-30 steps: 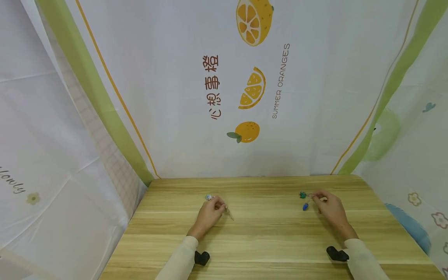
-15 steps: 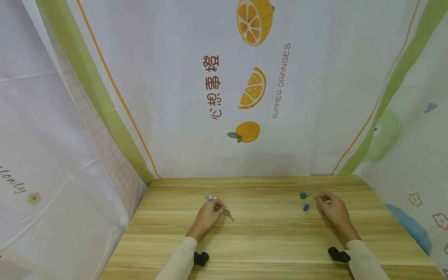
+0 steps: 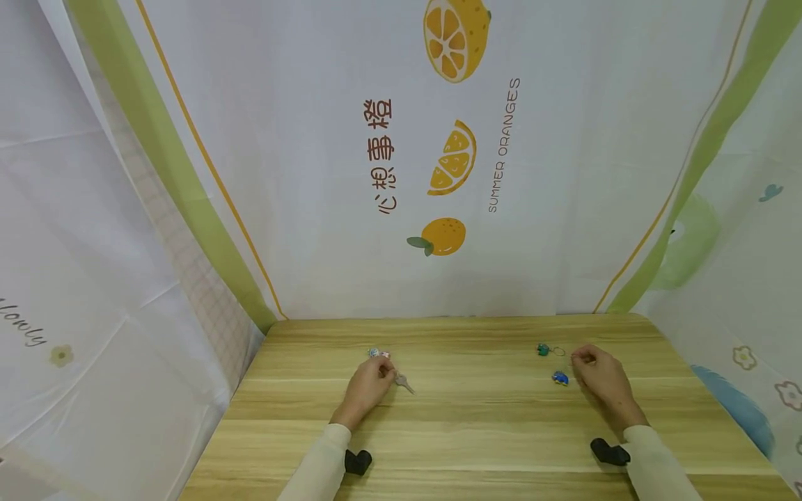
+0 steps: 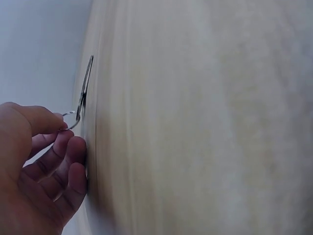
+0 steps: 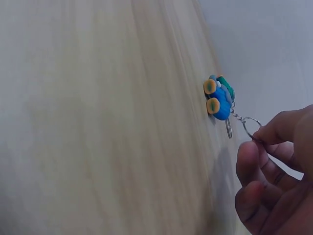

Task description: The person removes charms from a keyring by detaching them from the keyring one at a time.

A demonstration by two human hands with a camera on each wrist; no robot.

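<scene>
On the left of the table my left hand [image 3: 370,384] pinches a thin metal ring [image 4: 72,120] between thumb and forefinger. A silver key [image 3: 404,383] hangs from that ring and slants to the right. Just beyond the fingers lies a small white, blue and pink charm [image 3: 378,353], partly covered by the hand. Over on the right, my right hand [image 3: 600,376] holds the split ring [image 5: 252,128] of a keychain by its fingertips. A short chain joins it to a blue toy car [image 5: 218,100] with orange wheels. Behind the car lies a green charm [image 3: 543,349] with its own ring [image 3: 558,352], apart from the hand.
The wood-grain table [image 3: 464,431] meets a white curtain [image 3: 313,229] with orange prints at its far edge. More patterned cloth [image 3: 745,292] hangs at the sides. A black wrist mount [image 3: 609,452] sits on each forearm.
My right hand has drawn slightly right, and the blue car has shifted right and nearer. The green charm's ring now shows apart from the fingers. The left hand and key have edged left.
</scene>
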